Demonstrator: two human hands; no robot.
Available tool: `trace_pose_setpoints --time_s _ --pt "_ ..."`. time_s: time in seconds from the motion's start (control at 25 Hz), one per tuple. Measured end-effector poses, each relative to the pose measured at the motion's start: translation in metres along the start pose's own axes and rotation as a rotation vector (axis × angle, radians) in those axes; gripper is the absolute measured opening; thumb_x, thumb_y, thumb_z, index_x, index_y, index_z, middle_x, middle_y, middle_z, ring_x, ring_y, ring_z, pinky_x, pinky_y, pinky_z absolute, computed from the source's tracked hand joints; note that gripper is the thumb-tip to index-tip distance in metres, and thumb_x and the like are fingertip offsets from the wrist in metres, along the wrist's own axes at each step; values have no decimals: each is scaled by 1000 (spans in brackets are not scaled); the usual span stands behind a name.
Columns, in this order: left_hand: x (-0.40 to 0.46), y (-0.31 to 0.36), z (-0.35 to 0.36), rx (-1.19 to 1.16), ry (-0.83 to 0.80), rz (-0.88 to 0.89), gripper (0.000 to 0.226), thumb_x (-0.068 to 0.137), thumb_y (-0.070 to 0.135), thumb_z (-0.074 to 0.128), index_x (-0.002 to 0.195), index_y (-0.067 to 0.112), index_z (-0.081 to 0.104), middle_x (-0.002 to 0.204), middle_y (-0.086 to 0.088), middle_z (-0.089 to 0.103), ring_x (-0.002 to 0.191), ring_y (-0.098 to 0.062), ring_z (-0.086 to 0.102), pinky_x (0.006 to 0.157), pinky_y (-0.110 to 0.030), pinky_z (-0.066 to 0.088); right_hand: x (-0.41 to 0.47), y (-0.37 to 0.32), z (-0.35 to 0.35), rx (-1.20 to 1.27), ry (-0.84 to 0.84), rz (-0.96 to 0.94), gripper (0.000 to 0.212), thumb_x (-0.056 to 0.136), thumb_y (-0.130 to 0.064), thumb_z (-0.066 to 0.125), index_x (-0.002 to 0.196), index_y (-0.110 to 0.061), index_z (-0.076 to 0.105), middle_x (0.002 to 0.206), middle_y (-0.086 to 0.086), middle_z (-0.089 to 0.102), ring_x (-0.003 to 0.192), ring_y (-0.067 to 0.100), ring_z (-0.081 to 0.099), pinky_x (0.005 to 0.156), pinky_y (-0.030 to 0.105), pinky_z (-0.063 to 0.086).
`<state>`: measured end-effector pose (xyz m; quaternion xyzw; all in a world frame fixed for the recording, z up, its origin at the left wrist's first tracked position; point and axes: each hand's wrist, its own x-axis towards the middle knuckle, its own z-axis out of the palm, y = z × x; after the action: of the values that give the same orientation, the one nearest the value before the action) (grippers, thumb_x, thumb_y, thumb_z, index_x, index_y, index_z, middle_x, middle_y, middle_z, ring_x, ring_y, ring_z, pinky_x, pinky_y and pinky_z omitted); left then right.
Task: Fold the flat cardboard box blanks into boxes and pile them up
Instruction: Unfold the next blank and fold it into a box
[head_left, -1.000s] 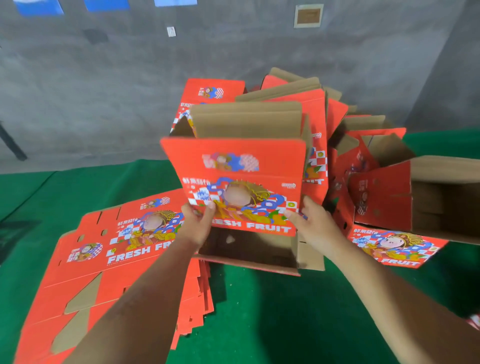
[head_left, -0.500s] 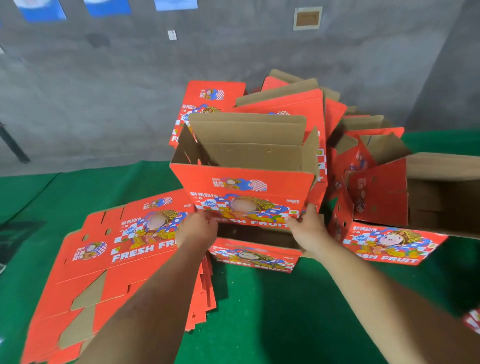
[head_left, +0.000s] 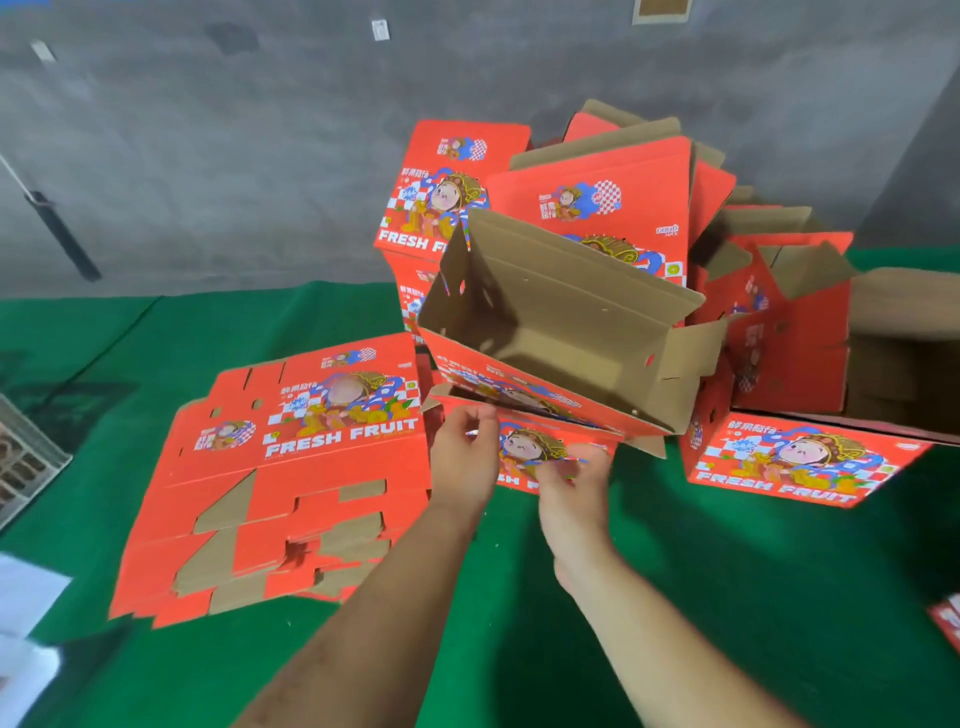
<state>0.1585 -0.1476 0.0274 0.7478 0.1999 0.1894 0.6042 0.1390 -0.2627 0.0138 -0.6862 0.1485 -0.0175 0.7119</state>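
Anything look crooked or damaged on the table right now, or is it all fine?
No damage shows. The open box in front of both hands is tipped, opening toward the camera. The pile of folded boxes behind it leans at mixed angles rather than stacking square. The flat blanks lie fanned, edges uneven.

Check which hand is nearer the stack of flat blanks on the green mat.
Left. The left hand sits right at the near right edge of the stack of flat blanks, by the open box. The right hand is farther right, under that box.
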Motion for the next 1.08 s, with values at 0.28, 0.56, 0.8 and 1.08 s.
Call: trace_pose_setpoints --time_s 0.28,0.56,0.8,1.08 --pt "-15 -27 -46 -228 91 -207 11 101 16 61 97 10 69 77 1 66 66 -9 57 67 -27 45 -15 0 60 -203 -321 23 14 97 -11 57 104 -22 61 96 -5 62 83 12 58 68 24 42" --pt "-13 -71 -110 -134 230 -302 9 101 25 59 102 22 67 92 3 69 75 -14 58 68 -26 50 -29 35 114 -354 -491 273 26 101 -22 55 126 -25 57 104 0 66 93 21 67 94 44 56" --pt "8 -104 -143 593 10 -184 44 98 33 54 142 30 54 149 0 55 142 -29 42 117 -43 33 -7 42 143 -410 -475 323 44 100 -24 60 142 -25 47 113 4 62 107 29 64 99 53 54" --pt "-8 -130 -150 959 -277 -210 72 98 40 49 161 38 15 172 9 14 148 -34 22 121 -49 19 6 44 162 -491 -504 362 65 91 -32 67 148 -25 38 138 11 58 120 37 61 103 59 51"
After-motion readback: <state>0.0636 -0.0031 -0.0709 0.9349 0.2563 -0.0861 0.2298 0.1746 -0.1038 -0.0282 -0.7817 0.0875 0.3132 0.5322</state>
